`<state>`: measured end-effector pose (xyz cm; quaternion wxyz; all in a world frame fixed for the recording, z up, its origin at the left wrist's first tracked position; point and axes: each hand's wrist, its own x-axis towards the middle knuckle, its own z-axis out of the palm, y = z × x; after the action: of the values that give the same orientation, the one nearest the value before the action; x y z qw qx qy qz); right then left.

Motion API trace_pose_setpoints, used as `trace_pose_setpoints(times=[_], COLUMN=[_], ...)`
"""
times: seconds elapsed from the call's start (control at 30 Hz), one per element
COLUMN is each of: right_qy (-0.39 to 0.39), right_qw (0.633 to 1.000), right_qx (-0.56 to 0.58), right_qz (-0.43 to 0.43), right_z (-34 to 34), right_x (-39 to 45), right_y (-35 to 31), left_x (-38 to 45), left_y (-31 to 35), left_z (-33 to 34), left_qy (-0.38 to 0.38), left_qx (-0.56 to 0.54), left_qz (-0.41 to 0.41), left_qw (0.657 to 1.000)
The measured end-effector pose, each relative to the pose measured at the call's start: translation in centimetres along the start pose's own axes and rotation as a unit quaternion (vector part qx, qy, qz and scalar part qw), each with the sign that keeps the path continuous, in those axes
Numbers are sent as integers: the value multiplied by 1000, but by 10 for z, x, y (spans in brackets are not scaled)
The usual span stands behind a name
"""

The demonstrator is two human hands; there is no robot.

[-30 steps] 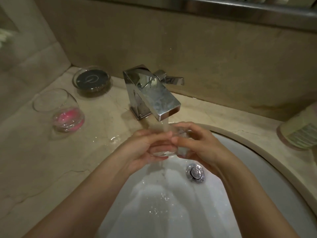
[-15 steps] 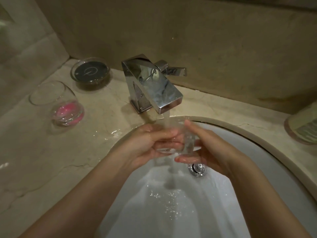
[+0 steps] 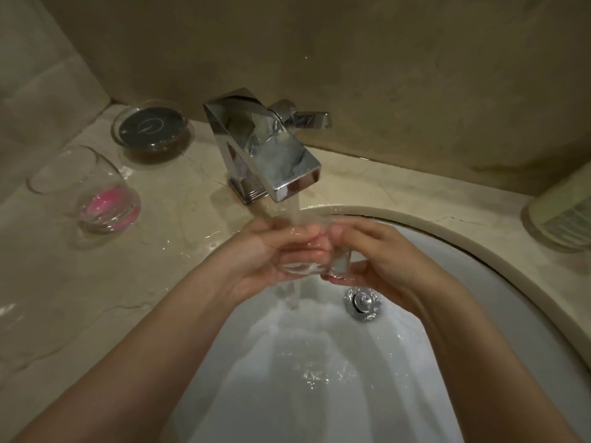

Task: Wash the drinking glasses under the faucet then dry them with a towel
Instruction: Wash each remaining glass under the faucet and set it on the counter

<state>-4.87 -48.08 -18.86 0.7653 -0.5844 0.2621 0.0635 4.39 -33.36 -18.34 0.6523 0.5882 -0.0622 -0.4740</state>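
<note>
The small clear drinking glass (image 3: 315, 262) stood nearly upright over the white sink (image 3: 499, 302), mouth up under the shiny square faucet (image 3: 265, 151). The left hand (image 3: 265, 251) and right hand (image 3: 380, 254) gripped it. At nine o'clock on the worktop (image 3: 64, 298), a tipped round clear glass (image 3: 86, 190) held something pink.

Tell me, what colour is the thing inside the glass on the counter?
Bright pink, seen in the head view.
</note>
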Motion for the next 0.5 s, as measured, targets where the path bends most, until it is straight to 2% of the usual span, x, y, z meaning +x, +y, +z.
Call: trace_pose_setpoints(times=[0.1,0.27,0.4,0.5], right_qy=[11,-24,-6,-26], right_qw=[999,1000,996,992], right_qx=[-45,2,-70,-112], right_qz=[-22,9,-49,-55], right_z=[-1,1,0,0], right_x=[0,0,0,-3], right_y=[1,-1,1,-4], left_x=[-1,-1,-1,-3], left_y=[-2,-2,-4,-5], left_z=[-3,-4,-5,-4], left_qy=[7,-8,-13,-15], left_qx=[-2,-6,-4,7], left_qz=[1,11,8,16], left_qw=[1000,1000,1000,1000])
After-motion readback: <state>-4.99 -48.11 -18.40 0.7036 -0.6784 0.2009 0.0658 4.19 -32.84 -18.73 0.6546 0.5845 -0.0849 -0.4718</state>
